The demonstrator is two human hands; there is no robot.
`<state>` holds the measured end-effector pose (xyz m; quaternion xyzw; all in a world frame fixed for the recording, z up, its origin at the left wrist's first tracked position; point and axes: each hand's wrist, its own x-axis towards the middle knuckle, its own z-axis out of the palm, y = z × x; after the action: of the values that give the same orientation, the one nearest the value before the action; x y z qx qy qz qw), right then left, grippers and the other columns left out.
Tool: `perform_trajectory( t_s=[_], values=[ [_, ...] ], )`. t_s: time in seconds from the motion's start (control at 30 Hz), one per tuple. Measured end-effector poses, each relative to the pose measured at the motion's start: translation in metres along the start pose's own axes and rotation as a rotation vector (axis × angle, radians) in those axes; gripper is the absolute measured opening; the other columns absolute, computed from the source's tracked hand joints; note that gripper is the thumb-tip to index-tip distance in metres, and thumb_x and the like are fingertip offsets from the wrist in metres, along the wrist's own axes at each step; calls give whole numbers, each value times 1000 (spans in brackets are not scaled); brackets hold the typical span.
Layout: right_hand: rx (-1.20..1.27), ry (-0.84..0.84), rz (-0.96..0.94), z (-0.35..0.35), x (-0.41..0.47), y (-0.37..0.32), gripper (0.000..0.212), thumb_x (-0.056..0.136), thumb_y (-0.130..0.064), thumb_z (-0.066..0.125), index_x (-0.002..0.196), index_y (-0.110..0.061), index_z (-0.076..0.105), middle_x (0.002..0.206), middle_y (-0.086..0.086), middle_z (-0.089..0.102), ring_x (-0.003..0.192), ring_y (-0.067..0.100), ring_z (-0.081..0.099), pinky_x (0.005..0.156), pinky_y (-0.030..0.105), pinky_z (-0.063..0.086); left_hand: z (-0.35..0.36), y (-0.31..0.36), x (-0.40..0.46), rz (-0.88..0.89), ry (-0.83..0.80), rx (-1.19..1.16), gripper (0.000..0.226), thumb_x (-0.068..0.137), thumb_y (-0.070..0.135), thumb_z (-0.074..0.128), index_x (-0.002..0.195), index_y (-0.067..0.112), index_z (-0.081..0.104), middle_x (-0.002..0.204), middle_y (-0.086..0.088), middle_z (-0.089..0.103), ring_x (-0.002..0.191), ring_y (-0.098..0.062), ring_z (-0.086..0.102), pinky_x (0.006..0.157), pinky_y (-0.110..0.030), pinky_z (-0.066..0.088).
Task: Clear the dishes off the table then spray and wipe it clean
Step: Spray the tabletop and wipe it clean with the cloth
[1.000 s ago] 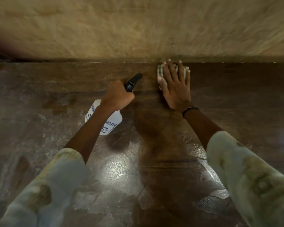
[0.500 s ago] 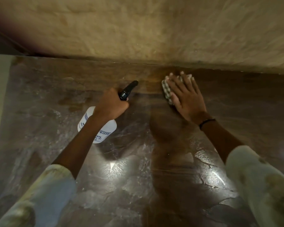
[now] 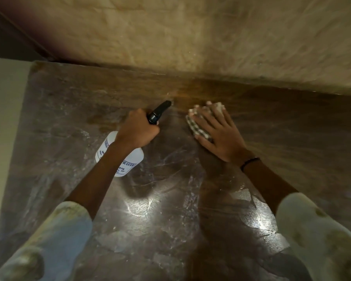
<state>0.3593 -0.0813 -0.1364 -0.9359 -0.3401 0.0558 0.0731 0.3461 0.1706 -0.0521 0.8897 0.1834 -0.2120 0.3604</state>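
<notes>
Glossy brown tabletop (image 3: 170,230), streaked. White spray bottle (image 3: 130,159) is gripped at its neck by left hand (image 3: 137,128), held over tabletop's left-centre. Checked cloth (image 3: 199,128) is pressed flat under right hand (image 3: 221,134), fingers straight, near far edge.

A rough beige plastered wall (image 3: 211,37) rises behind, with a pale panel (image 3: 2,118) at left.

Glossy dark wooden table (image 3: 190,230) — smeared, streaked sheen, checked cloth (image 3: 198,129) lying flat near its far edge
</notes>
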Motion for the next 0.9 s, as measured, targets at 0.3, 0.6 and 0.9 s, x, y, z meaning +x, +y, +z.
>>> perform_trajectory(
  t_s=[0.3,0.6,0.9],
  values=[
    [115,32,487,-5,81,-20,62,99,-54,30,155,-28,23,159,13,24,149,34,13,117,60,5,-3,-11,3,11,-1,19,18,77,15,62,94,15,68,87,-12,68,79,-30,64,78,-46,54],
    [-5,-24,-195,7,32,-39,53,102,-48,32,151,-27,33,159,7,29,149,30,19,120,51,15,-8,-24,-10,4,-4,2,9,82,13,62,82,5,65,59,-8,55,57,-29,54,53,-27,36],
    [66,30,281,2,121,-52,57,100,-47,30,154,-28,26,162,4,19,151,31,10,118,55,14,-11,-50,-26,-2,33,-54,11,83,13,63,91,7,66,64,-4,58,56,-21,56,53,-27,41]
  ],
)
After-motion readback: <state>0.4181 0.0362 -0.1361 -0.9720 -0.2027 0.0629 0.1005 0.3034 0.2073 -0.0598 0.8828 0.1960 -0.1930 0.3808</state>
